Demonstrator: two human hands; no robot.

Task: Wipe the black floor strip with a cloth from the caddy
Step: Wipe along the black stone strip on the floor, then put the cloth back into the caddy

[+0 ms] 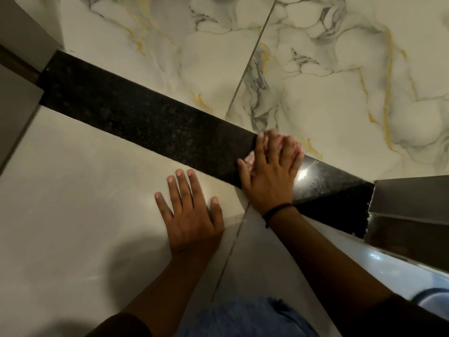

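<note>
1. The black floor strip (150, 115) runs slantwise across the floor, between the veined marble tile (340, 81) on the far side and the plain pale tile (85, 190) on the near side. Its right end meets a grey door frame (410, 198).
2. The right hand (269, 176) lies on the strip with its fingers spread, pressing a pale pink cloth (250, 159) flat against the stone. Only scraps of cloth show between and beside the fingers, and the fingertips look blurred, so the hand is likely in mid-stroke.
3. The left hand (192, 215) is flat on the pale tile just beside the strip, fingers spread and holding nothing; it appears to brace the body.
4. To wipe well, keep the palm flat so the cloth spans the strip from edge to edge, and push in long strokes along its length instead of across it.
5. The stretch to the right of the hand shows a bright glint, while the long stretch to the left looks duller; judging from that, most of the work lies leftward.
6. The caddy is not in view.
7. Shift the bracing hand along the tile as the wiping hand travels, so reach stays easy and pressure even.
</note>
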